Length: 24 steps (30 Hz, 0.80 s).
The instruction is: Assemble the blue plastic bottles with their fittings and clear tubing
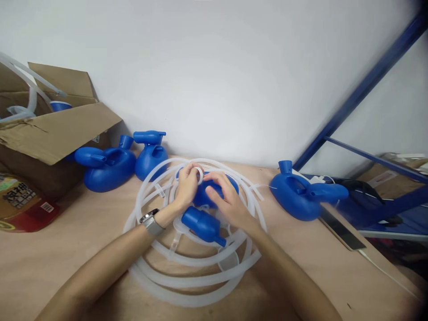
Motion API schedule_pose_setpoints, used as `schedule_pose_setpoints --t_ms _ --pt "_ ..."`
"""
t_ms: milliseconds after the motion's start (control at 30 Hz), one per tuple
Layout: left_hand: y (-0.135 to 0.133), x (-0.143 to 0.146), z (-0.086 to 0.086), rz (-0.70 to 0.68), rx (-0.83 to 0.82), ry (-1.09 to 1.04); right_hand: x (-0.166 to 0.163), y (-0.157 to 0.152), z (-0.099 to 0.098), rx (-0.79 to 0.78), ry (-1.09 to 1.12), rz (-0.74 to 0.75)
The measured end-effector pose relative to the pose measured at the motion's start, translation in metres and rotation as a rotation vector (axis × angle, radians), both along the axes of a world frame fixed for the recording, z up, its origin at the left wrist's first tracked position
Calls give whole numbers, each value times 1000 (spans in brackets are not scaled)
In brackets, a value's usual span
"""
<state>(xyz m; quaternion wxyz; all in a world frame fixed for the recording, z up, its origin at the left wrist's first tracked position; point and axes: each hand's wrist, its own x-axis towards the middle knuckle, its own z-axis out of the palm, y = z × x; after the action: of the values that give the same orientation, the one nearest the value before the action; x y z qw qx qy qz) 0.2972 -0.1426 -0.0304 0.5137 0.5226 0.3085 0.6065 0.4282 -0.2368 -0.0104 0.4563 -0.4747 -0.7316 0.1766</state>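
Note:
My left hand [189, 185] is closed on a small white ring [200, 175], above a coil of translucent hose. My right hand [227, 198] is beside it, thumb and fingers apart, its fingertips close to the ring; I cannot tell whether they touch it. Partly hidden under both hands lies a blue plastic urinal bottle [203, 195]. In front of it, inside the coil, rests a loose blue spouted adapter [202, 225]. The translucent hose [195, 298] loops around these pieces. A clear plastic cap [229, 259] lies by the hose at the front right.
Two more blue bottles [110, 171] [151, 162] stand at the back left, and another blue bottle [290, 196] at the right. An open cardboard box [63, 129] with hoses and a red-yellow container [23, 205] occupy the left. A phone [343, 229] with a cable lies near the blue metal frame [363, 96].

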Motion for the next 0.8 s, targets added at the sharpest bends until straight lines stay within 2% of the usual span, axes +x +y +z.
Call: schedule_pose_setpoints --t_ms 100,200,267,367,467,567,667,800 --pt "4 -15 19 -147 -116 -27 5 -20 12 -303 -466 95" --pt "0 -31 42 -314 -242 -82 -7 -26 3 -365 -784 48" --pt "-6 -40 54 -376 -306 -68 -12 -23 -3 -385 -837 34" --pt "-14 -49 62 -329 -239 85 -1 -17 8 -390 -679 34" --pt "-17 -52 60 -308 -97 185 25 -19 32 -234 -404 8" --pt "-22 -50 57 -374 4 231 41 -22 46 -31 -291 2" --pt "-31 -44 53 -452 144 257 36 -22 37 160 -338 -17" --pt "-39 -35 46 -353 124 212 22 -18 21 424 -418 -8"
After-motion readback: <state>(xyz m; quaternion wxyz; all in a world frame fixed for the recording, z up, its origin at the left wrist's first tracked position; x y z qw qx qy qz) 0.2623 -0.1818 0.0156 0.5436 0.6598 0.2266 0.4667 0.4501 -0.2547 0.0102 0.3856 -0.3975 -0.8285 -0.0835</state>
